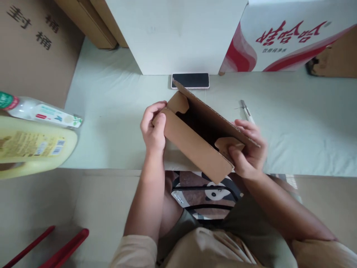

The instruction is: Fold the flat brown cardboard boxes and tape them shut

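A small brown cardboard box (195,145) is held tilted above the table's front edge, its upper side open and its inside dark. Its long lid flap stands up on the far side, with a short flap folded at each end. My left hand (154,126) grips the box's left end, thumb on the near wall. At the other end my right hand (249,149) is closed on the box, thumb against the short right flap and fingers behind the long flap. Just beyond the right fingers lies a slim silver and white pen-like tool (246,111).
A phone (192,80) lies behind the box, against a large white carton (178,37). A red-and-white printed carton (284,41) stands back right. On the left are a brown carton (36,56), a clear bottle (47,111) and a yellow jug (39,145). Red bars (67,247) show lower left.
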`<move>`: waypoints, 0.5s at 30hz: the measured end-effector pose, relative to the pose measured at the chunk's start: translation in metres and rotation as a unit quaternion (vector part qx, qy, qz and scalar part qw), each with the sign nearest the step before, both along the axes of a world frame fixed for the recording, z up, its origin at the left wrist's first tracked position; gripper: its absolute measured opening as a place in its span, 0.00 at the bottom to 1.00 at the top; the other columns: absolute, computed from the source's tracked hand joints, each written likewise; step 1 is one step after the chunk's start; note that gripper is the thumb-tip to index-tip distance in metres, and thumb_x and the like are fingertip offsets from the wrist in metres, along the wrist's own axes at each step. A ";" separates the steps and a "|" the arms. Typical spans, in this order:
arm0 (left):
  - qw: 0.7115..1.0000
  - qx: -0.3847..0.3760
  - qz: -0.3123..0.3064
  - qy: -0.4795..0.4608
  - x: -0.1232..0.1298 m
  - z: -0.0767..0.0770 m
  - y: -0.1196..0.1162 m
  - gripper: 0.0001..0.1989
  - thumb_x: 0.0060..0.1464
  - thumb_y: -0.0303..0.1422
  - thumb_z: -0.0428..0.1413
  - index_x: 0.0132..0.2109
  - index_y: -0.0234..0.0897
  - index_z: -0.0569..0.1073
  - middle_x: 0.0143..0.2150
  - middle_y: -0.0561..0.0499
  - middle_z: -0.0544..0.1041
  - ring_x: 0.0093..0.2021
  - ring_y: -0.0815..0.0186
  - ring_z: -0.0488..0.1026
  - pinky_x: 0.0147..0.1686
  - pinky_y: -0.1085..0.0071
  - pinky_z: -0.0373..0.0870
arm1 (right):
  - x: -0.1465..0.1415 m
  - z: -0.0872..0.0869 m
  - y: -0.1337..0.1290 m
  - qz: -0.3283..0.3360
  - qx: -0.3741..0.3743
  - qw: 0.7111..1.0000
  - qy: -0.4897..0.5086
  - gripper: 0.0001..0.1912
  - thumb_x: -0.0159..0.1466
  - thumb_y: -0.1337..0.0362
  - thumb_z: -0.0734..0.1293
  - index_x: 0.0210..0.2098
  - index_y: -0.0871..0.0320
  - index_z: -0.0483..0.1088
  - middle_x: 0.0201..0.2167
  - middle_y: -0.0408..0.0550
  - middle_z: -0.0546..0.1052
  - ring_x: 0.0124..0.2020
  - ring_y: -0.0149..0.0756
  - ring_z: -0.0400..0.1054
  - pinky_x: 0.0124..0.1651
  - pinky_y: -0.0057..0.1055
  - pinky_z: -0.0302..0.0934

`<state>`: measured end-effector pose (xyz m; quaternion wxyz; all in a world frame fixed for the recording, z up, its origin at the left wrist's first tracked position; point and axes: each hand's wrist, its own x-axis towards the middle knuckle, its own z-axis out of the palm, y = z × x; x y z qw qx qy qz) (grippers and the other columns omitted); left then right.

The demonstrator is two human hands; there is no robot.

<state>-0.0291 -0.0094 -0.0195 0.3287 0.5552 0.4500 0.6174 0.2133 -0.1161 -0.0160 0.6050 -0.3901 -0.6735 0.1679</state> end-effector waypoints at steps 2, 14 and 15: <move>1.000 -0.001 -0.006 0.008 -0.001 0.000 0.000 0.25 0.60 0.58 0.59 0.50 0.45 0.79 0.53 0.46 0.84 0.55 0.55 0.82 0.57 0.59 0.79 | 0.002 0.007 -0.001 0.017 0.019 0.999 -0.037 0.29 0.69 0.68 0.62 0.65 0.35 0.72 0.62 0.45 0.77 0.62 0.45 0.75 0.64 0.55 0.76; 0.995 0.031 -0.057 0.081 -0.003 0.011 0.005 0.11 0.65 0.39 0.58 0.45 0.49 0.86 0.53 0.51 0.85 0.58 0.56 0.80 0.65 0.53 0.75 | 0.009 -0.010 0.002 0.046 0.078 0.994 -0.068 0.23 0.72 0.56 0.58 0.58 0.45 0.80 0.48 0.48 0.83 0.48 0.46 0.81 0.66 0.56 0.74; 0.995 0.030 -0.059 0.078 -0.002 0.013 0.004 0.11 0.65 0.36 0.58 0.44 0.49 0.87 0.52 0.51 0.85 0.57 0.57 0.80 0.64 0.53 0.76 | 0.010 -0.012 0.001 0.045 0.071 0.994 -0.066 0.23 0.72 0.54 0.58 0.56 0.44 0.81 0.47 0.48 0.83 0.48 0.46 0.81 0.66 0.57 0.73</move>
